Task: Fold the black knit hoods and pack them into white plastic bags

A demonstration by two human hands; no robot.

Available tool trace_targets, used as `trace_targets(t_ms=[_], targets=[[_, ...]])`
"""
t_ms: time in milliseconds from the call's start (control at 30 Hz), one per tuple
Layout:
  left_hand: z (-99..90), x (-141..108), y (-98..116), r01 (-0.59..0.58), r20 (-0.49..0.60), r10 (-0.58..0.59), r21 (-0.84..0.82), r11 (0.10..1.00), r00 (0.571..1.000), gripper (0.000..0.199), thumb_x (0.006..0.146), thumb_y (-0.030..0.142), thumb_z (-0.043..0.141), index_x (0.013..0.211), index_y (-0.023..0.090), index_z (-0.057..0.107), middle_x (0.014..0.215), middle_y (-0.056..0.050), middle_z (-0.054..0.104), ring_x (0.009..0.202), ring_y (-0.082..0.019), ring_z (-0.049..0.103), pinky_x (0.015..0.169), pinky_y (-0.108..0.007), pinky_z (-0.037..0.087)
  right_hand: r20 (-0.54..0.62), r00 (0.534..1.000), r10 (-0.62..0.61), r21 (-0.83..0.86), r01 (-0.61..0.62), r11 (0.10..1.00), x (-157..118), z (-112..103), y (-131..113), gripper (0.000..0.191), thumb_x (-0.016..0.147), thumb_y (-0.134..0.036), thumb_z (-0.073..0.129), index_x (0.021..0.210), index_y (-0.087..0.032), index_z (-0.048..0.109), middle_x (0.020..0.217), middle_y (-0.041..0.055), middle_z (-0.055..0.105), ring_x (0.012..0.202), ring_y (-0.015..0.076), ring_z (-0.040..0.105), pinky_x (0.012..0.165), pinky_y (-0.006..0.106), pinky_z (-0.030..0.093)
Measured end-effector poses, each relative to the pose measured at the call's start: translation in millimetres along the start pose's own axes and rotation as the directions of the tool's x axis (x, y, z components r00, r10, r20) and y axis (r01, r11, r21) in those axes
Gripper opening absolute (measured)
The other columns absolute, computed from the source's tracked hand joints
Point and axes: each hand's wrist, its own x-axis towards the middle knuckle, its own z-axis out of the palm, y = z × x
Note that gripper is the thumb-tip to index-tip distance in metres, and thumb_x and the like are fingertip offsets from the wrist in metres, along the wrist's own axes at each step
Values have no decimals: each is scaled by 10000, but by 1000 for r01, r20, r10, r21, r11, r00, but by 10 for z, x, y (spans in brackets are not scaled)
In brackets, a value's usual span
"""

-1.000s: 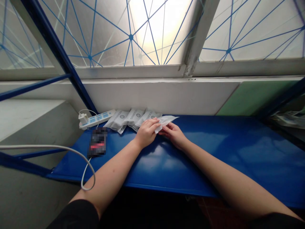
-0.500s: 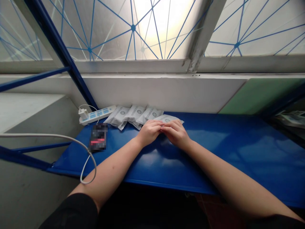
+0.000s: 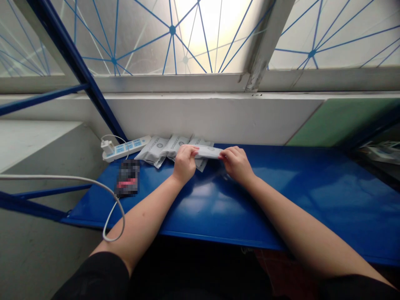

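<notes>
A pale grey printed packet (image 3: 208, 152) is stretched level between my two hands at the back of the blue table. My left hand (image 3: 185, 163) pinches its left end, and my right hand (image 3: 236, 163) pinches its right end. Behind and left of it, more grey packets lie in an overlapping row against the wall, among them one at the left (image 3: 155, 151) and one beside it (image 3: 175, 146). My left hand partly covers the row.
A white power strip (image 3: 129, 148) with a plug lies at the back left. In front of it is a dark, pixelated object (image 3: 127, 179). A white cable (image 3: 78, 178) loops over my left forearm. Blue frame bars (image 3: 75, 66) rise at the left.
My hands were together over the packets; now they are apart, with one packet gripped at both ends and lifted. The view has shifted slightly.
</notes>
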Motion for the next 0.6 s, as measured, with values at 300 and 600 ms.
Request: trace_targets(t_ms=[300,600], targets=[[-115,72,-232,307,-266,-281,61,950,922,269,1021,382,472,901,203,632,950,-78,686,952,-222,629,895,-352,479,-97,990,103,12,-102,995,-13,-6,180,234,1019,-349,501,889,-199,627,843,85,658,821,244,573,761,367,434],[-125,74,-206,332,-281,-302,64,941,911,323,997,460,515,867,200,654,790,-20,549,721,-159,539,716,-272,439,27,880,473,324,-456,829,-59,20,191,376,992,-564,482,875,-222,586,679,25,636,572,172,578,587,293,460]])
